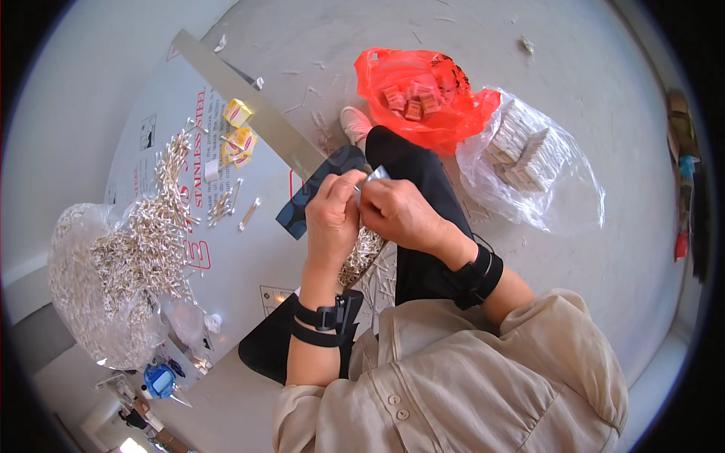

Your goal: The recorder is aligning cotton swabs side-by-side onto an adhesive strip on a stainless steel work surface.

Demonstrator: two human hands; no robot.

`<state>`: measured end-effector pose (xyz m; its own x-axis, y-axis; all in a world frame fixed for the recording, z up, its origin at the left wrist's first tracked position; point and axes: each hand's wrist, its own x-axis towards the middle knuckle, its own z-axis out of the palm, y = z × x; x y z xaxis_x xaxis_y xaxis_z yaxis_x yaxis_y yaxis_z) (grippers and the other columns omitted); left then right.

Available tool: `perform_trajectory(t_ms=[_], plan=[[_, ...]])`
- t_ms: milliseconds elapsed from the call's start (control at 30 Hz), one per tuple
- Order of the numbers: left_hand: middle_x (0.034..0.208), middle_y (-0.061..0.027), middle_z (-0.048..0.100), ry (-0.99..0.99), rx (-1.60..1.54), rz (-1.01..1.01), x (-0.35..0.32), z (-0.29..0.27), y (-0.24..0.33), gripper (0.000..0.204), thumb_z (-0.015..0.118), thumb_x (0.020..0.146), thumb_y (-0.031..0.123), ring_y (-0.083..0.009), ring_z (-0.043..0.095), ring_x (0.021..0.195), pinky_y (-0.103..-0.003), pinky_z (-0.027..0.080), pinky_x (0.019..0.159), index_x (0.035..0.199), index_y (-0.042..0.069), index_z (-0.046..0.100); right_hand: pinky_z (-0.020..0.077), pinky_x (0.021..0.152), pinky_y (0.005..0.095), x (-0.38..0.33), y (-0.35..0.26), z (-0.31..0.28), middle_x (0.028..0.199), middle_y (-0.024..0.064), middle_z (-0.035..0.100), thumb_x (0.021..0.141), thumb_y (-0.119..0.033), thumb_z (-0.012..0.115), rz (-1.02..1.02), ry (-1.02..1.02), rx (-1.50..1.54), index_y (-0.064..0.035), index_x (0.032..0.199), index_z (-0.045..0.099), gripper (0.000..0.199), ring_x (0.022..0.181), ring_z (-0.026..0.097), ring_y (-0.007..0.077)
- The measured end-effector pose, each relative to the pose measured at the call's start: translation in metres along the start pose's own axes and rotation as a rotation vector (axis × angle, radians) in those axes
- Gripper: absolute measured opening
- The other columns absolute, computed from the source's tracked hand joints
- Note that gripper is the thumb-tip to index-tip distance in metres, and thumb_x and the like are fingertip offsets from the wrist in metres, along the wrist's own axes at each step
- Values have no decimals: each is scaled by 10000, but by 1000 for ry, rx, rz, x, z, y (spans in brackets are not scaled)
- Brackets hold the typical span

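Note:
My left hand (332,219) and my right hand (404,215) meet above my lap, fingers pinched together. Between their fingertips pokes out a small shiny clear plastic bag (377,174); most of it is hidden by the fingers. Below my wrists lies a heap of cotton swabs (362,257), partly covered by my left arm. On the table to my left, a larger pile of cotton swabs (143,238) spills from a big clear plastic bag (68,249). A few loose cotton swabs (223,205) lie nearer my left hand.
Small yellow boxes (237,113) sit on the film-covered steel table (151,170). On the floor (604,143) to the right, a red plastic bag (377,68) holds small packs, beside a clear bag (578,196) of white bundles. A blue object (158,381) stands lower left.

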<state>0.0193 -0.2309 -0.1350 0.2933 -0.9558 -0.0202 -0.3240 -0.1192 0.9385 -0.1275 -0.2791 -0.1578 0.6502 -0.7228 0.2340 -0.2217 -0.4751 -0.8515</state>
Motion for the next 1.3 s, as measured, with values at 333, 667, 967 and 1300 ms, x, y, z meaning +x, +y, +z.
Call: perform_trajectory(t_ms=[333,667,967,1300], plan=[[646,-16,595,28,-13,14,109,19,-49,76,671,777,-24,-73,520,587,-255,449,563,819,3,614,388,527,202,26,23,17,799,-11,594,926,-203,648,957,659,965,-20,947,628,186,642,484,49],[631,-20,583,-140,98,42,119,26,-71,106,686,730,-21,-78,530,590,-255,454,563,813,13,629,324,453,236,50,54,36,712,7,565,907,-148,643,1159,684,1100,-35,800,611,159,570,437,73],[702,-58,608,-219,100,108,106,10,-61,134,665,736,-29,-112,570,640,-265,479,621,863,-4,633,346,452,233,32,46,50,639,3,552,883,-121,670,996,750,1026,-24,771,633,152,533,466,74],[819,-70,660,-318,118,58,89,-39,-51,128,662,798,42,-146,612,735,-275,483,654,900,-35,673,373,558,235,16,20,72,693,-36,556,824,-87,741,799,665,803,10,772,666,133,630,471,61]])
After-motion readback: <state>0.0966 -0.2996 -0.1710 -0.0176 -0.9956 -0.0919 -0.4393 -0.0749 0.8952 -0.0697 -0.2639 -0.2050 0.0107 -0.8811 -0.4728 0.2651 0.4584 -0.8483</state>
